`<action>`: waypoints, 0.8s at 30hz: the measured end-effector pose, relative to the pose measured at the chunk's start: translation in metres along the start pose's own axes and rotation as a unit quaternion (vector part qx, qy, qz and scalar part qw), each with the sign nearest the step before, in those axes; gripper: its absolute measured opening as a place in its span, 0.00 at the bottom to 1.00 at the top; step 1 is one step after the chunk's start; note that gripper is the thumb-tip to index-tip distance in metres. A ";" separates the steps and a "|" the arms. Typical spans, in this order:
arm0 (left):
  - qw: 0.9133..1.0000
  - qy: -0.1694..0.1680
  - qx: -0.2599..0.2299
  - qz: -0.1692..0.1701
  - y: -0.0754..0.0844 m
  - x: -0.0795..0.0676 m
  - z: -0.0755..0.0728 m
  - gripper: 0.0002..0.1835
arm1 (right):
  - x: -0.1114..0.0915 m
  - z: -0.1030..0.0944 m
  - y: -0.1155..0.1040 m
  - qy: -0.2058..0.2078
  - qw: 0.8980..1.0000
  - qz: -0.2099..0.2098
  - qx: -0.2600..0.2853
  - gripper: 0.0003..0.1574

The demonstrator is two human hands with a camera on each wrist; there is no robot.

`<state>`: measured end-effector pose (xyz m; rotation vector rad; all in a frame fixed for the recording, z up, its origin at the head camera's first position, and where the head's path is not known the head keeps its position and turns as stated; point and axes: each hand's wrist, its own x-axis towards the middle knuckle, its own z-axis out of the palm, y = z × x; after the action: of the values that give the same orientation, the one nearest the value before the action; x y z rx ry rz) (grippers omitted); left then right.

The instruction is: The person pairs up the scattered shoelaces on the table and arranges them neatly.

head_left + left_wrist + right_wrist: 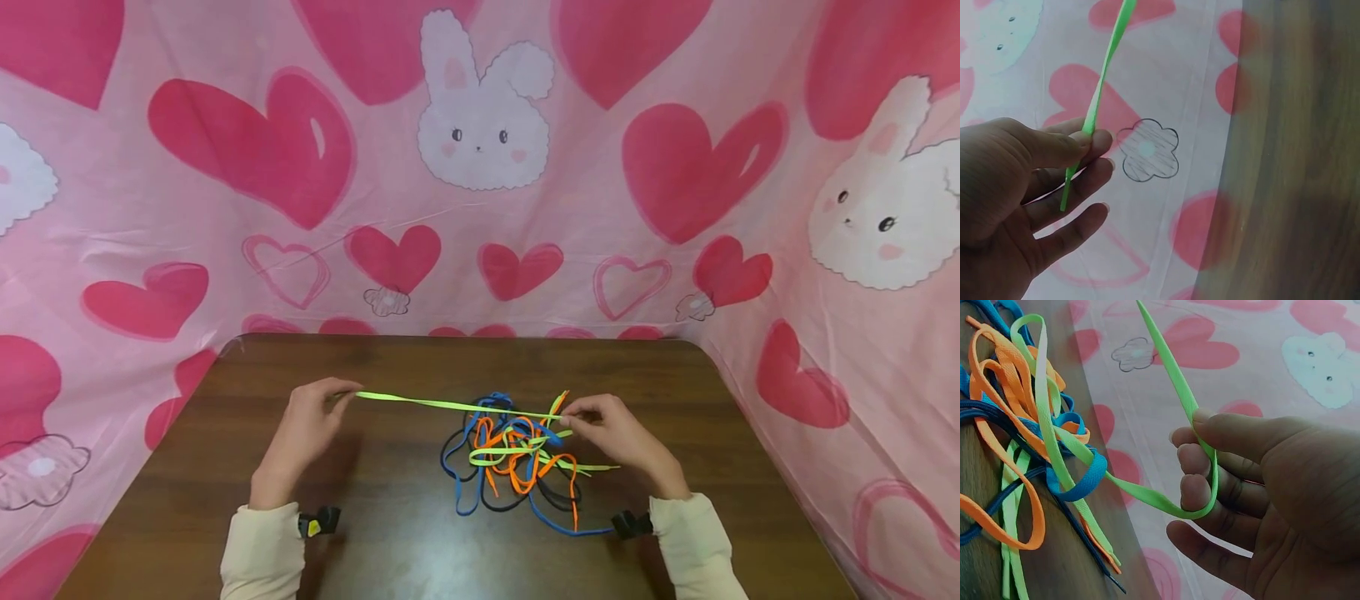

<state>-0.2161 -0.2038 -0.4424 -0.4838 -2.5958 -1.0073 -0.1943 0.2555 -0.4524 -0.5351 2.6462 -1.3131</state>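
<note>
Your left hand (303, 427) and right hand (622, 432) pinch a flat yellow-green cloth lace (1177, 376) above the brown wooden table (375, 517), running into a tangled, many-coloured lace pile (510, 451). Maybe you're untangling; next, tug gently

**One wide view from above, two close ones at the wrists**

The head camera looks forward and down, far enough back to frame the table (382, 483), the pink cloth (480, 217), the left hand (303, 429) and the right hand (622, 433). Each wrist camera looks closely past its own hand towards the cloth (the table's edge runs steeply through both). Head and right wrist share the tangled laces (1010, 356); all three views catch the green lace (450, 406).
</note>
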 end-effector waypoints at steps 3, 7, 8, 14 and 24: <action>1.000 -0.001 0.005 -0.002 -0.002 -0.003 0.000 0.09 | -0.002 -0.002 0.001 0.002 1.000 0.004 0.007 0.10; 1.000 -0.005 0.019 -0.013 -0.007 -0.009 -0.002 0.10 | -0.003 -0.005 -0.002 0.014 1.000 0.008 0.008 0.08; 1.000 -0.003 0.024 -0.015 -0.009 -0.010 -0.003 0.10 | -0.003 -0.006 -0.002 0.020 1.000 0.006 0.005 0.07; 0.998 0.041 0.053 -0.012 -0.017 -0.018 -0.013 0.10 | -0.004 -0.013 -0.005 0.048 0.999 -0.012 -0.013 0.05; 0.994 0.072 0.074 -0.018 -0.027 -0.024 -0.027 0.09 | -0.011 -0.021 0.003 0.056 0.998 -0.015 -0.027 0.06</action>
<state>-0.2013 -0.2456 -0.4489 -0.3161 -2.5330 -0.8194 -0.1906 0.2768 -0.4427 -0.5251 2.7821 -1.3197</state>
